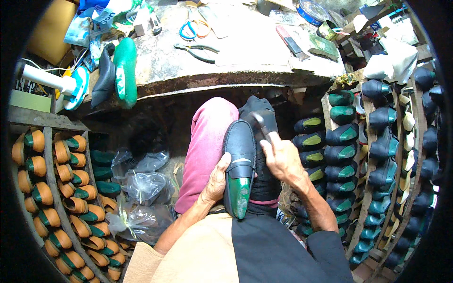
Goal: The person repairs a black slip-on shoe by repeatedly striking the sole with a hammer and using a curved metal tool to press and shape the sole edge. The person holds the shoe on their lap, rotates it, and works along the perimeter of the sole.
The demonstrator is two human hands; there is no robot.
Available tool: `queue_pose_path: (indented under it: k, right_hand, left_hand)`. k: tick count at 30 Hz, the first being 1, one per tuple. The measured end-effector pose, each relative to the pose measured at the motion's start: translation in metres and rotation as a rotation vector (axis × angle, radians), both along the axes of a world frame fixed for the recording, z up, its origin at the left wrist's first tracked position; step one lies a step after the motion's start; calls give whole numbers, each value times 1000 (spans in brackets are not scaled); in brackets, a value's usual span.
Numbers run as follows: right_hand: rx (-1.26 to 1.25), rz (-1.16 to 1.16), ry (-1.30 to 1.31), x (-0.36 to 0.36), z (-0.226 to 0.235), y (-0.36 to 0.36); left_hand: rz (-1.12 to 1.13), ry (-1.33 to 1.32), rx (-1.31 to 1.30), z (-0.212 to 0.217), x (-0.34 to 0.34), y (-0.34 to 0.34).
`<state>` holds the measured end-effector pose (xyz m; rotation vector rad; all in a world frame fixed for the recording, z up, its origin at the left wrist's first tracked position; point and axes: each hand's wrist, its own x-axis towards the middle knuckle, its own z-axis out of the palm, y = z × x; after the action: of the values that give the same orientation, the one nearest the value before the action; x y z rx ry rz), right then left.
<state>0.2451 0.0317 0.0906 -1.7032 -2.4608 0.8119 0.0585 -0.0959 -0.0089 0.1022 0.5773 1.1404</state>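
A black loafer (239,141) lies lengthwise over my lap, toe pointing away from me. A green shoe last (239,193) fills it and shows at the heel opening. My left hand (216,181) is closed around the loafer's left side, thumb along the upper; some of its fingers are hidden beneath the shoe. In my right hand (283,159), the fingers are wrapped around a hammer (259,121). Its metal head is blurred and hangs just right of the loafer's toe part. I cannot tell whether it touches the leather.
Pliers (197,51), scissors (194,30) and a red-handled knife (291,42) lie on the workbench (155,61) ahead. A green last (125,70) stands at its left edge. Racks hold tan shoes (43,192) at left and black shoes (340,153) at right. Plastic bags (146,188) lie left of my legs.
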Motion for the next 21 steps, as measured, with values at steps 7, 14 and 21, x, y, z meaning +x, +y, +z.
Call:
queue_pose_path:
  k: [7, 14, 21]
  right_hand:
    - [-289, -414, 600, 31, -19, 48]
    - [445, -120, 353, 7, -58, 160]
    - [519, -33, -10, -37, -63, 237]
  left_hand:
    - [162, 64, 174, 23, -15, 2]
    - [174, 8, 42, 28, -51, 26]
    - [264, 1006, 244, 3, -25, 40]
